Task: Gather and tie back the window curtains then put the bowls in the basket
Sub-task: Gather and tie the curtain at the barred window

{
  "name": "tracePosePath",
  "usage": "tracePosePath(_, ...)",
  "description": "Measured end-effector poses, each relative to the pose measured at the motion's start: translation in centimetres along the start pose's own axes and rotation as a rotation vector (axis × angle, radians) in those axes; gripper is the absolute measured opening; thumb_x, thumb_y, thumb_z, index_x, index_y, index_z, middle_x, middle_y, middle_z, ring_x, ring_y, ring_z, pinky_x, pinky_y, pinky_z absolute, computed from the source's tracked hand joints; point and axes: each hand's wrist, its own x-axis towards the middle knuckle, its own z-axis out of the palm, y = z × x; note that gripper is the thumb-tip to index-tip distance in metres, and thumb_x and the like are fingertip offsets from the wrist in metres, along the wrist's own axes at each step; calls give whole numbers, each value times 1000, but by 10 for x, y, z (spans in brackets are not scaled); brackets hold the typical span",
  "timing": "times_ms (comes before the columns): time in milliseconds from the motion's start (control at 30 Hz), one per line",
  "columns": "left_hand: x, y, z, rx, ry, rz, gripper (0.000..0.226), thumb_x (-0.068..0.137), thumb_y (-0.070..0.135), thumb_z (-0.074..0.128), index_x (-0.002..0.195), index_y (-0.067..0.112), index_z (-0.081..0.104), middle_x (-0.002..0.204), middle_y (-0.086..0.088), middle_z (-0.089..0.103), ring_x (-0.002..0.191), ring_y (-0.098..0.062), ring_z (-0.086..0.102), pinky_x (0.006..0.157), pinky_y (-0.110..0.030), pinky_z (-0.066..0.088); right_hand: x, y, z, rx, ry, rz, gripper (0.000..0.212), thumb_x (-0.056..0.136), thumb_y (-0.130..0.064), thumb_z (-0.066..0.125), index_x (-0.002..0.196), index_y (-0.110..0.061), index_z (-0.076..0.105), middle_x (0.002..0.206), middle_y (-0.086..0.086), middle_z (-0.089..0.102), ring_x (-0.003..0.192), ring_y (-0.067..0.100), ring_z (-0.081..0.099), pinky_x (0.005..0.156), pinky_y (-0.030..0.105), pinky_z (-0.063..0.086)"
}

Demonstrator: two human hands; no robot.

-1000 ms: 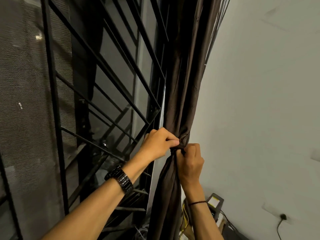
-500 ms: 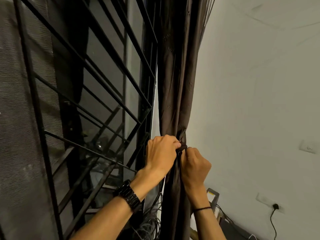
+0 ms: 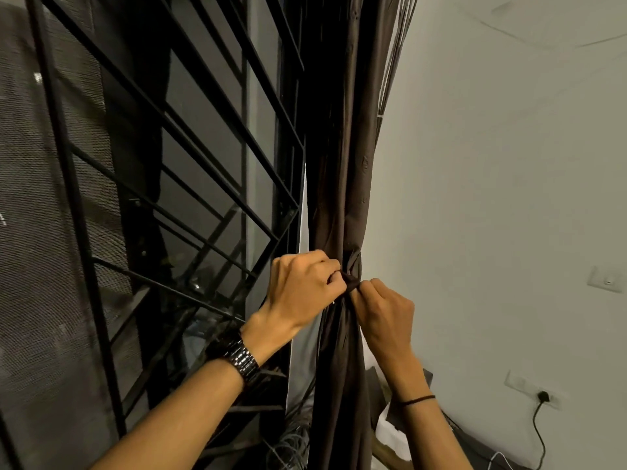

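The dark brown curtain (image 3: 342, 184), a smooth, faintly glossy cloth, hangs in long vertical folds. It is bunched to a narrow waist between the black metal window grille (image 3: 190, 154) and the matte white wall (image 3: 509, 198). A twisted strip (image 3: 351, 283) of the same dark cloth cinches that waist. The left hand (image 3: 302, 290) and right hand (image 3: 386, 313), fingers curled tight, pinch the strip from opposite sides.

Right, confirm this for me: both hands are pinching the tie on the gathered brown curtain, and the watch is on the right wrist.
Wrong wrist. The head view shows the watch on the left wrist; the right wears only a thin black band. The rest stands: left hand and right hand both pinch the tie on the gathered brown curtain.
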Motion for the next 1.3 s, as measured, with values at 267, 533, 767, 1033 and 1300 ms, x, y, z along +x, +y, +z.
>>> tracePosePath(267, -15, -62, 11, 222, 97, 246, 22, 82, 9, 65, 61, 13, 62, 57, -2, 57, 48, -22, 55, 40, -31, 44, -33, 16, 2, -35, -62, -209, 46, 107, -36, 49, 67, -14, 49, 60, 1, 41, 45, 20, 35, 37, 37, 34)
tracePosePath(533, -30, -67, -16, 169, 138, 55, 17, 86, 3, 63, 94, 6, 78, 86, -9, 73, 73, -29, 70, 59, -42, 59, 1, -28, -21, 124, -80, -58, 28, 95, -38, 69, 88, -12, 63, 89, 5, 60, 78, 22, 52, 61, 35, 44)
tracePosePath(767, -83, -39, -72, 342, 169, -120, 56, 92, 10, 66, 147, 2, 55, 155, -23, 48, 145, -39, 46, 115, -48, 45, 15, -112, -14, 553, -63, -318, 43, 102, -29, 60, 132, 2, 62, 142, 19, 57, 133, 32, 55, 109, 39, 44)
tracePosePath(1033, -168, -23, -119, 880, 44, -495, 67, 103, 36, 57, 158, 4, 37, 166, -26, 28, 156, -42, 24, 122, -53, 31, -11, -180, 39, 825, -283, -532, 72, 106, -53, 42, 158, -5, 28, 166, 19, 20, 156, 33, 17, 122, 45, 25)
tracePosePath(1300, -256, 98, -152, 1241, 46, -922, 63, 103, 39, 57, 153, 3, 46, 156, -26, 44, 132, -42, 52, 107, -51, 47, -70, -224, 3, 1229, -401, -819, 74, 105, -59, 32, 160, -10, 23, 168, 18, 14, 156, 34, 11, 123, 47, 19)
